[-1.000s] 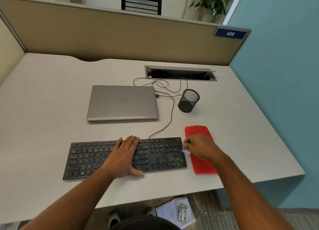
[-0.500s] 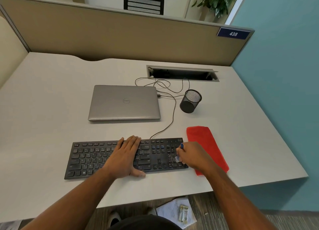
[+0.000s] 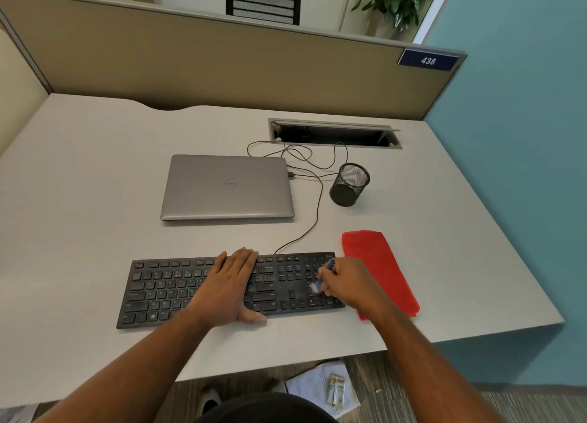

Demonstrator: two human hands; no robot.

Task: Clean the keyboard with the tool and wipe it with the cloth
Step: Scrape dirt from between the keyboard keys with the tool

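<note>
- Brushing step: right hand [image 3: 346,281] pinches blue tool [image 3: 324,278] over keyboard [image 3: 178,291] number pad.
- Left hand [image 3: 230,287] flat, steadying keys.
- Red cloth [image 3: 379,264] beside keyboard, untouched; wiping probably follows.

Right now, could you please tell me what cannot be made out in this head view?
- Cleaning tool: mostly hidden in the right hand; its tip is blurred.
- Keyboard: middle keys covered by the left hand; legends too small.
- Red cloth: near corner hidden behind the right forearm.
- Mesh pen cup: contents cannot be told.
</note>
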